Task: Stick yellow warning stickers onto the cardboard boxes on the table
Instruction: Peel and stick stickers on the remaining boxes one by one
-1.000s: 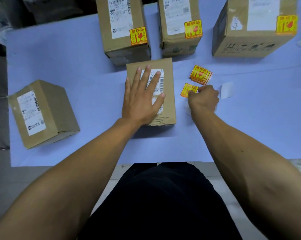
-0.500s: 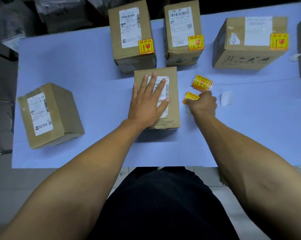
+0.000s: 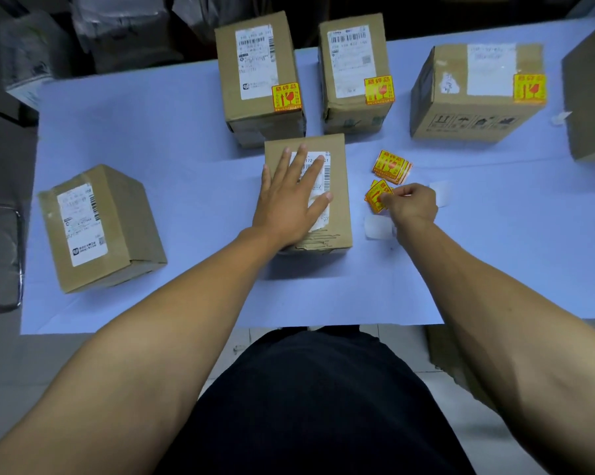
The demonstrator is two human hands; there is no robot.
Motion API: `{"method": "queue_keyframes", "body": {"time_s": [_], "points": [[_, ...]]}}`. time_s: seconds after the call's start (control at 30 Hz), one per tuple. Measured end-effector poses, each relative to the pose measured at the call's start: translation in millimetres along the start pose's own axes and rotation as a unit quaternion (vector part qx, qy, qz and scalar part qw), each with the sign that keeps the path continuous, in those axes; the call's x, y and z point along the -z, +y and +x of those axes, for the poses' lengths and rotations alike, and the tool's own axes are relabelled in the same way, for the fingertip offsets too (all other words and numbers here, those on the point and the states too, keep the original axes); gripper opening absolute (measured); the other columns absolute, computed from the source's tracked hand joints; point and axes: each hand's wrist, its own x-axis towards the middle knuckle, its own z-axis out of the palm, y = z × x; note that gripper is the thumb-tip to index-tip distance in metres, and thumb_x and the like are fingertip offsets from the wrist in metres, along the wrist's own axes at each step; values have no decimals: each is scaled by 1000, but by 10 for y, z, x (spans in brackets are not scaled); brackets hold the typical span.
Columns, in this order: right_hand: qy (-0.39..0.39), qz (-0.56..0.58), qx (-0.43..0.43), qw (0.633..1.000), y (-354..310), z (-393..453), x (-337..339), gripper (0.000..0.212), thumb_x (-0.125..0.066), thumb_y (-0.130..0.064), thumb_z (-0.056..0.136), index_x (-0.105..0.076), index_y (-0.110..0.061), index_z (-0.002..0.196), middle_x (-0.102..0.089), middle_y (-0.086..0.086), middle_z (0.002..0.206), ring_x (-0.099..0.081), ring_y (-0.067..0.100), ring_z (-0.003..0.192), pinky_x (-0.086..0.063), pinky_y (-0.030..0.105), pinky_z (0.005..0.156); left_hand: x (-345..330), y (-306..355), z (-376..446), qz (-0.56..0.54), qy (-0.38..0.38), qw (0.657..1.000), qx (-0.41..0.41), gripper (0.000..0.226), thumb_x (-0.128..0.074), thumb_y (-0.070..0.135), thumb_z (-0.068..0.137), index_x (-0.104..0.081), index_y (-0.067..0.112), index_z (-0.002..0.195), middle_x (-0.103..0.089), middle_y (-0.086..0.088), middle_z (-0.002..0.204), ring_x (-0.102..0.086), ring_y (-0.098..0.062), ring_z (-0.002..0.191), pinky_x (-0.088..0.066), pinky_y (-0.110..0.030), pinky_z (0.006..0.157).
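While the left hand (image 3: 290, 197) lies flat with fingers spread wide on the middle box (image 3: 337, 214), pinning it to the table (image 3: 494, 262), the right hand (image 3: 413, 208) is closed in a pinch on a yellow sticker (image 3: 375, 197) just right of that box. A second ago the sticker sat low against the blue surface under the fingers; now it tilts up and shows more of its face, with what looks like a second sheet just behind it — so the pick or peel seems under way, and the press onto the held box looks like the next step. A pale backing slip (image 3: 377, 226) lies near the wrist, another slip (image 3: 441, 192) just beyond the knuckles. Farther off, the sticker stack (image 3: 392, 166) waits close by. The left box (image 3: 118, 207) carries no yellow sticker on the faces in view. At the far edge — three rear boxes (image 3: 255, 46) already wear theirs. Nothing blocks the short path to the box, though the left palm covers much of its top.
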Motion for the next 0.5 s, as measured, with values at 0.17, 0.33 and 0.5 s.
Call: {"method": "queue_keyframes", "body": {"time_s": [0.17,0.33,0.5], "points": [[-53,84,41,994,-185,-238,80,15,-75,-10,84,-63,-16,91,-61,1,83,-61,17,65,-49,25,65,188,49,28,-70,5,998,5,53,-50,37,100,-40,22,149,-21,-5,164,-11,-26,152,-8,-43,123],[-173,149,93,969,-558,-599,187,14,-67,-10,92,-65,-18,81,-62,0,75,-55,14,66,-44,27,63,451,250,20,-303,51,948,81,38,-61,29,96,-61,15,131,-65,-7,127,-60,-21,115,-45,-32,102],[-283,183,123,933,-808,-870,223,10,-68,-11,92,-68,-17,84,-66,-2,71,-58,9,61,-47,19,57,657,314,-20,-617,-28,774,137,5,-65,9,94,-69,13,95,-69,-5,82,-64,-15,70,-54,-35,74]]}}
